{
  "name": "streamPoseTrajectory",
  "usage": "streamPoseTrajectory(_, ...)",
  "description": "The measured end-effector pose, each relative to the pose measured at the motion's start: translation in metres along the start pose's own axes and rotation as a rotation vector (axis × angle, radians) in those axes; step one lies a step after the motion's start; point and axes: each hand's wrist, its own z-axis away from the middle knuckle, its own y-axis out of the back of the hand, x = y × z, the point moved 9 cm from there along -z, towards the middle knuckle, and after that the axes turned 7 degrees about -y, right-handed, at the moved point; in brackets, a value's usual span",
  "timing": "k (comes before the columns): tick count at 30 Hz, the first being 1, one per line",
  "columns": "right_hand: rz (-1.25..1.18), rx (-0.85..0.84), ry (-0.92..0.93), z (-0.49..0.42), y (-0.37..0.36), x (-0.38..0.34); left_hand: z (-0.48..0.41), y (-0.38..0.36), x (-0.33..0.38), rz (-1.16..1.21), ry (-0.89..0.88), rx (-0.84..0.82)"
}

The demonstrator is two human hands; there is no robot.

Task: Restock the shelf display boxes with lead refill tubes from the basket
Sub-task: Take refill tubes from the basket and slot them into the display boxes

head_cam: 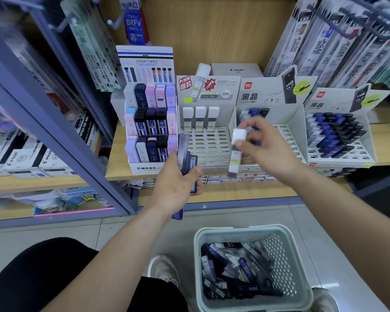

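A right hand point(260, 149) pinches a white-capped lead tube point(235, 152) above the near-empty display box point(208, 145), the left hand point(178, 183) grips dark tubes point(185, 154), and the basket point(288, 244) remains well stocked.

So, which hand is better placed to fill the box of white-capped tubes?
Right: the right hand pinches a white-capped tube near that display box; the left hand grips dark tubes.

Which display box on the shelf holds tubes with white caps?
The second box from the left, right of the MONO box: three white-capped tubes stand in its back row. The others hold pastel, blue or black ones.
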Motion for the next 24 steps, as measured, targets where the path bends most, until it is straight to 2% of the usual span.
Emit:
streamPoseTrajectory(4, 0.132, 0.233, 0.118, -0.035, 0.027, -0.027, 0.001, 0.004, 0.002, -0.053, -0.026, 0.013)
streamPoseTrajectory(7, 0.289, 0.301, 0.185, -0.054, 0.031, -0.04, 0.0, 0.004, -0.003, -0.021, -0.005, 0.009)
streamPoseTrajectory(13, 0.531, 0.299, 0.25, -0.074, 0.019, -0.045, -0.004, 0.004, -0.009, -0.038, 0.004, -0.007)
streamPoseTrajectory(24, 0.548, 0.261, 0.257, -0.078, 0.021, -0.042, -0.005, 0.002, -0.012, 0.001, 0.031, 0.006)
